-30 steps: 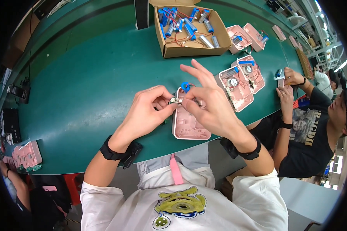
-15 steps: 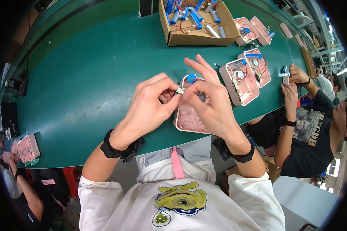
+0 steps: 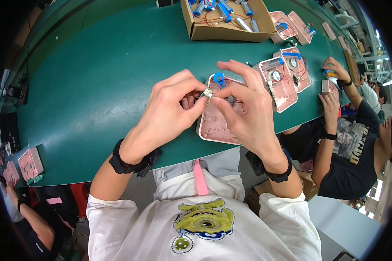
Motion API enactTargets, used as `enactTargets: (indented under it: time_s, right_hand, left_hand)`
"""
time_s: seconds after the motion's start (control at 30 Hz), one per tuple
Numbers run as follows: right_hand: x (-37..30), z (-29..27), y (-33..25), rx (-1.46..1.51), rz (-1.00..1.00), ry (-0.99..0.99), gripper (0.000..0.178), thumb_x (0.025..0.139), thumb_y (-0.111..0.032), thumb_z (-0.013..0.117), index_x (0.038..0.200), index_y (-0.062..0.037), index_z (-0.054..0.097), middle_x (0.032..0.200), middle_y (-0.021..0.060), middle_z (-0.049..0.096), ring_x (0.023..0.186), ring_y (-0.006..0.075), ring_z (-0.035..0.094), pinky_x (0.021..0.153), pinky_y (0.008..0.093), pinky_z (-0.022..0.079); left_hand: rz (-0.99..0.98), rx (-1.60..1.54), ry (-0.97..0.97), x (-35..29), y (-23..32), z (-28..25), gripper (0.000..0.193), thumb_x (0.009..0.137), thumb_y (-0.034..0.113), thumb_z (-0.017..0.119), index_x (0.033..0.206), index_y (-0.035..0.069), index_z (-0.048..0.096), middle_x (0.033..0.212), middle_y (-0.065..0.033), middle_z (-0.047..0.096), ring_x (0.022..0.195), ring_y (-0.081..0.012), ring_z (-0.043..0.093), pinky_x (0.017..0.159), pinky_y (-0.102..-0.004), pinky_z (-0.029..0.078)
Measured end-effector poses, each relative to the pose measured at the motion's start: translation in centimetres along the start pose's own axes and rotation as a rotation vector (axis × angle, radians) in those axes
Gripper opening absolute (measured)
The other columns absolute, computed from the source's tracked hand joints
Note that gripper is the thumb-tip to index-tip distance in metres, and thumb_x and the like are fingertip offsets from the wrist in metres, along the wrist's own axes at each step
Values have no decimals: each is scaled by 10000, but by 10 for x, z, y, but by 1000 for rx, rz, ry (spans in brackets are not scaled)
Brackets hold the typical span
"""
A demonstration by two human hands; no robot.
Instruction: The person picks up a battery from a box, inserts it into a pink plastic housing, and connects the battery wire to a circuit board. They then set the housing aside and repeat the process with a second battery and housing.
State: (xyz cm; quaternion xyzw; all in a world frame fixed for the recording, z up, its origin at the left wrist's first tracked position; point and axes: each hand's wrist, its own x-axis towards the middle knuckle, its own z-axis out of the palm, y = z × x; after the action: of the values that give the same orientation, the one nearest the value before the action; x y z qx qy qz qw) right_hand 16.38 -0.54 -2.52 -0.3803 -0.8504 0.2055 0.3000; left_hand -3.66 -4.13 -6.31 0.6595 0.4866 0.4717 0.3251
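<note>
Above a pink plastic housing (image 3: 214,127), my left hand (image 3: 172,104) is closed in a pinch on a small circuit board with a white connector (image 3: 208,93). Thumb and index finger of my right hand (image 3: 250,111) pinch together at the connector's other side, seemingly on a thin wire plug; the fingertips mostly cover it. Its other fingers are raised. Dark and red wires run inside the housing beside my right fingers. A blue-wrapped cylindrical battery (image 3: 219,79) sits at the housing's far end. My right hand hides much of the housing's right side.
A cardboard box (image 3: 231,33) of blue and silver batteries with wires stands at the back. Open pink housings (image 3: 278,87) with batteries and speakers lie to the right. A co-worker's hands (image 3: 331,98) hold a pink part at far right. More pink housings (image 3: 30,165) lie far left.
Both hands have shifted slightly, still meeting at the connector. The whole view has moved a little. At right, one of the co-worker's hands has lifted away from the pink part.
</note>
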Motion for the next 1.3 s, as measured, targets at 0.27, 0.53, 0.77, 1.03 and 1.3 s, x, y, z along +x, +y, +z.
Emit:
enactTargets:
  time_s: [0.27, 0.53, 0.77, 1.03, 1.3]
  right_hand:
    - [2, 0, 2, -85, -88, 46, 146, 753, 53, 802, 860, -9, 725, 1301, 157, 671, 1349, 434, 580, 1086, 509, 482]
    - [5, -1, -1, -95, -80, 25, 131, 763, 94, 757, 849, 14, 700, 1288, 169, 664, 1360, 441, 564, 1081, 517, 479]
    - [2, 7, -2, -87, -54, 14, 144, 775, 129, 718, 865, 30, 667, 1314, 177, 645, 1422, 452, 508, 1113, 522, 446]
    - [7, -1, 0, -100, -42, 28, 145, 790, 104, 720, 882, 14, 654, 1369, 177, 617, 1489, 460, 442, 1157, 545, 393]
    - [-40, -37, -41, -230, 140, 0, 679, 840, -97, 810, 1456, -29, 533, 1618, 301, 364, 1559, 529, 284, 1197, 688, 273]
  left_hand:
    - [68, 116, 11, 1, 1, 4, 190, 851, -47, 780, 1038, -39, 748, 914, -81, 656, 675, -162, 604, 609, -303, 501]
    - [194, 230, 59, 2, 1, 9, 215, 834, -79, 789, 1043, -39, 754, 893, -77, 658, 640, -158, 594, 573, -298, 488]
    - [219, 291, 36, 0, 3, 10, 261, 782, -74, 785, 1037, -37, 742, 910, -123, 617, 691, -324, 647, 591, -412, 521]
    - [204, 295, 6, 15, 14, 9, 227, 809, -71, 791, 1029, -42, 744, 880, -113, 632, 660, -255, 671, 574, -373, 527]
    - [-428, -219, -152, 30, 52, 6, 188, 956, 13, 764, 1108, -88, 719, 865, -84, 734, 668, -83, 703, 582, -250, 560]
